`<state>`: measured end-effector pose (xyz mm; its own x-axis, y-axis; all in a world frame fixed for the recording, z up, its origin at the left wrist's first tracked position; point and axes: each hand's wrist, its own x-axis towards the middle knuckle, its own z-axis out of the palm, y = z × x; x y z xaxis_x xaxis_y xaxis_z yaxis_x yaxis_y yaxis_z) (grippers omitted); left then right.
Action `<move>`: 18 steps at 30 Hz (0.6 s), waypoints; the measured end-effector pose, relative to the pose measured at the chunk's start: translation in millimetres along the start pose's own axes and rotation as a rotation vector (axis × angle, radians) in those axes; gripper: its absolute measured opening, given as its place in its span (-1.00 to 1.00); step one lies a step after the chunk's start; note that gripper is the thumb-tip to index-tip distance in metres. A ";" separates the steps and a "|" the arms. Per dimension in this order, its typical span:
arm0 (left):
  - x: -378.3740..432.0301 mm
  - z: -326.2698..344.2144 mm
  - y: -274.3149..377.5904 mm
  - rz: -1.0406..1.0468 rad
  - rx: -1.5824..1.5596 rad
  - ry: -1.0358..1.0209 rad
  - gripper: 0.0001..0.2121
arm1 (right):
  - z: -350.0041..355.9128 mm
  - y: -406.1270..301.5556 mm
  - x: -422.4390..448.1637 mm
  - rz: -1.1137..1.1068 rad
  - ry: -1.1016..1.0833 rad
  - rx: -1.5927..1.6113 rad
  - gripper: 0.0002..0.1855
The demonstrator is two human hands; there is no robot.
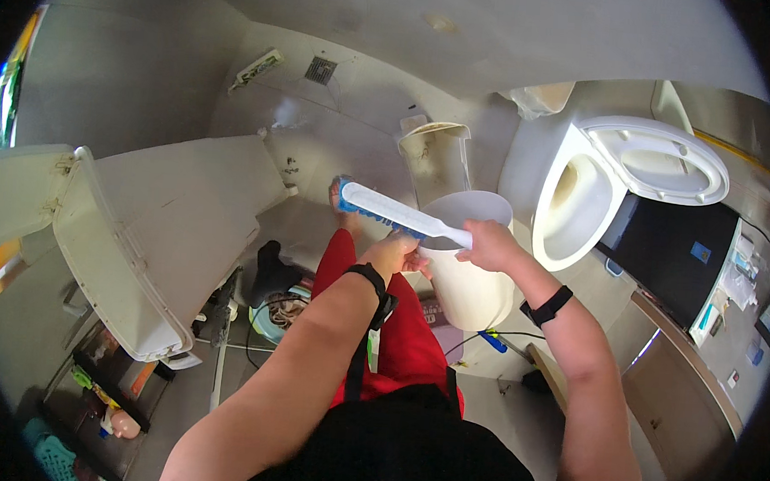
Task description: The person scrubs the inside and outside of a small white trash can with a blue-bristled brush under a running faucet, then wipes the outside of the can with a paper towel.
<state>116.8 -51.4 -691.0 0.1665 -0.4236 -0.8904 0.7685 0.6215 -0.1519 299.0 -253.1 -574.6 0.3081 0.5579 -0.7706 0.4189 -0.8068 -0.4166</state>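
Observation:
My right hand (pixel 494 246) grips the handle of a white scrub brush (pixel 393 208) with blue bristles. The brush is held level, with its head pointing left. Close under the bristles is my left hand (pixel 394 254), its fingers curled beside the rim of a white plastic bin (pixel 474 289). Whether those fingers hold the bristles or the rim I cannot tell. The bin stands tilted below my right hand, and the brush handle crosses over its mouth. My bare foot (pixel 336 194) shows partly behind the brush head.
A toilet (pixel 577 186) with its lid raised stands at the right, near a dark countertop (pixel 669 248). Beyond the bin sits a stained, open container (pixel 436 154). A large white lidded bin (pixel 161 220) lies at the left. A floor drain (pixel 320 70) and a basin with cloth (pixel 281 317) are also there.

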 end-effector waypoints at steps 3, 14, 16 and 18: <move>47.3 -5.0 -13.5 -0.005 -0.009 -0.042 -0.62 | -7.4 12.1 10.9 0.021 -0.062 -0.068 -0.44; 99.0 11.4 13.6 -0.116 -0.031 -0.042 -0.66 | -1.4 50.7 61.9 0.062 -0.173 -0.184 -0.36; 95.2 9.2 11.6 -0.207 -0.136 -0.026 -0.68 | -1.4 48.8 69.2 0.074 -0.192 -0.198 -0.35; 97.9 7.7 3.8 -0.269 -0.158 -0.031 -0.73 | -9.5 43.9 75.6 0.099 -0.268 -0.191 -0.34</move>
<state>140.8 -95.6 -775.4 -0.0095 -0.6052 -0.7960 0.6828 0.5777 -0.4474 348.8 -244.5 -646.5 0.1308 0.3876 -0.9125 0.5585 -0.7893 -0.2552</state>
